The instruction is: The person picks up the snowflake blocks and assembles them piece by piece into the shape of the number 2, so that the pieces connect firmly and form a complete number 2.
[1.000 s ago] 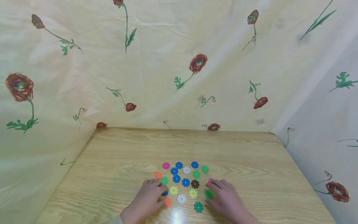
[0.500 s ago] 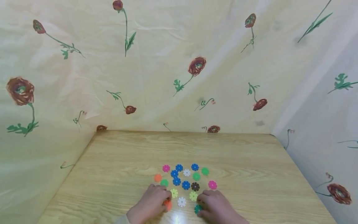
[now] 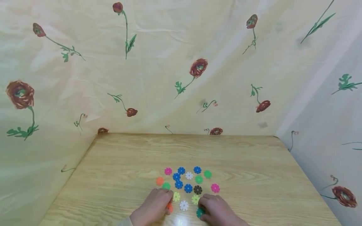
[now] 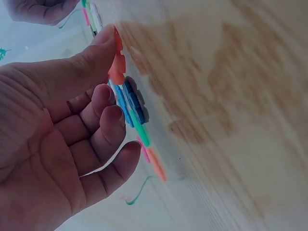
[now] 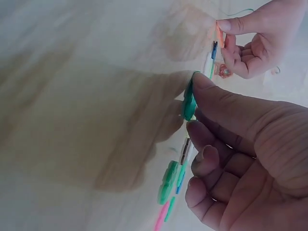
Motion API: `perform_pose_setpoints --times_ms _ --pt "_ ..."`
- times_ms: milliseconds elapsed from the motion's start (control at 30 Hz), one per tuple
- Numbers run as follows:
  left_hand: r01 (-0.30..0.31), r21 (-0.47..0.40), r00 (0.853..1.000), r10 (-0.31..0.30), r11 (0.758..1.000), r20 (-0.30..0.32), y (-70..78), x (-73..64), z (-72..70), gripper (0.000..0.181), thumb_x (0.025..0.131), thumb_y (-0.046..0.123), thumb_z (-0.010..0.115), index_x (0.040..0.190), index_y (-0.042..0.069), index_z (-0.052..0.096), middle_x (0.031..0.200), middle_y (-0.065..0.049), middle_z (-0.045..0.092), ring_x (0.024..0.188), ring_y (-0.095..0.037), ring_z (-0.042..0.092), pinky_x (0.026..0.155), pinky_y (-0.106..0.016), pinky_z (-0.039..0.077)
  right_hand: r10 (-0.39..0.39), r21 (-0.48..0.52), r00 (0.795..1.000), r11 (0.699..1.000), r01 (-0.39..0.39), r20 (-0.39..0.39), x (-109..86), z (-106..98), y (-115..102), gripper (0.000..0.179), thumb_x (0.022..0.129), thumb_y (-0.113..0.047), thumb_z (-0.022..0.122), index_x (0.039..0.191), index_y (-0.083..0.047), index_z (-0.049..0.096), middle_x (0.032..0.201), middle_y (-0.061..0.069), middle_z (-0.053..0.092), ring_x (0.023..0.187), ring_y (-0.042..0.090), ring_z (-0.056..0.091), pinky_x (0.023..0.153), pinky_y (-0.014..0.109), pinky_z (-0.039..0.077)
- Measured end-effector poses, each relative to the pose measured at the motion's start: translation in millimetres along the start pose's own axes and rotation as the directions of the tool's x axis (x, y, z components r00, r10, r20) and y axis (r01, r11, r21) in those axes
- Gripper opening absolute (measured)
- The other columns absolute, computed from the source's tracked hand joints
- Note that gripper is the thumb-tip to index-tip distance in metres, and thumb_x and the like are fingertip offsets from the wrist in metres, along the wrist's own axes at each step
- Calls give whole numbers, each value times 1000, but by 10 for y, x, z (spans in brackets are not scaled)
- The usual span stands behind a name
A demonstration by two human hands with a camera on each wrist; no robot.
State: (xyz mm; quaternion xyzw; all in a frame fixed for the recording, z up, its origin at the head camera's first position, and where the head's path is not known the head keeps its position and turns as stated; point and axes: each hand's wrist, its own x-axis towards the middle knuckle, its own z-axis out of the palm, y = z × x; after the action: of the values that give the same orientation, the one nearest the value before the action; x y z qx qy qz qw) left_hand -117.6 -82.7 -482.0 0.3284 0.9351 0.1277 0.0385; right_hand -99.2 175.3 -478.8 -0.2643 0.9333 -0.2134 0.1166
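The left hand (image 3: 154, 204) pinches an orange disc (image 3: 170, 208), the right hand (image 3: 217, 209) a dark green disc (image 3: 200, 212), fingers at the edges, both at the desk's (image 3: 118, 163) near part. Judged progress: two gripped, lift unconfirmed; the other discs (image 3: 188, 188) lie ungripped.

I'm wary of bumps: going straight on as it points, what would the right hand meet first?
Past the green disc it touches, the right hand would likely meet the nearer yellow disc; depth is unclear.
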Motion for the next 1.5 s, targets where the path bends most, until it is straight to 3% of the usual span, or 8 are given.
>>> perform_pose_setpoints --times_ms 300,467,767,967,1067,1167,1300,1500 --pt "-23 -16 999 23 1000 -47 1 -24 -5 33 73 22 86 75 20 53 70 14 42 65 -3 40 61 -22 39 50 91 998 994 -54 45 16 2 -22 24 76 -20 81 91 -21 62 78 -17 51 67 -1 47 62 23 45" --pt "3 -168 998 -14 986 -62 -19 -24 -31 24 85 21 76 74 22 54 68 15 43 61 -2 39 57 -19 38 48 176 998 983 -54 41 -1 21 -3 24 78 -15 79 93 -20 60 76 -16 52 66 -1 48 60 21 46" --pt "93 -472 975 -177 877 -137 -1 3 -155 13 89 25 72 80 22 62 65 16 52 55 1 44 52 -19 41 70 289 995 956 -48 -68 -29 -61 -30 7 87 -20 73 83 -22 66 73 -17 56 65 1 51 60 23 46" --pt "76 -647 967 -214 758 -138 47 23 -165 11 94 28 65 84 23 64 65 8 58 52 -2 46 47 -18 40 47 352 990 936 3 -134 0 -106 -33 6 95 -17 63 97 -15 69 78 -13 60 66 1 52 58 23 48" --pt "57 -703 966 -217 709 -141 64 41 -164 10 96 26 63 88 21 66 68 7 61 54 -3 49 48 -19 42 50 416 989 909 11 -136 16 -137 -60 7 98 -15 59 99 -13 65 80 -8 63 60 3 52 52 24 48" --pt "31 -733 967 -205 680 -149 79 56 -167 10 97 21 62 91 16 68 73 5 64 56 -5 53 50 -21 47 73 525 990 851 -1 -118 29 -172 -96 5 98 -15 59 98 -11 62 82 -2 67 55 6 52 48 26 48" --pt "-27 -731 965 -173 682 -197 112 71 -153 11 96 16 63 90 9 69 76 0 67 58 -4 56 53 -22 50 76 633 989 774 20 -124 43 -208 -130 12 99 -15 58 102 -6 65 85 6 68 55 10 55 50 29 51" --pt "-97 -658 944 -141 746 -299 175 104 -111 11 95 16 64 87 12 69 75 -2 67 58 3 51 52 -19 47 53 700 988 711 65 -146 94 -223 -171 25 101 -15 54 118 3 59 81 14 67 55 15 59 53 35 53"
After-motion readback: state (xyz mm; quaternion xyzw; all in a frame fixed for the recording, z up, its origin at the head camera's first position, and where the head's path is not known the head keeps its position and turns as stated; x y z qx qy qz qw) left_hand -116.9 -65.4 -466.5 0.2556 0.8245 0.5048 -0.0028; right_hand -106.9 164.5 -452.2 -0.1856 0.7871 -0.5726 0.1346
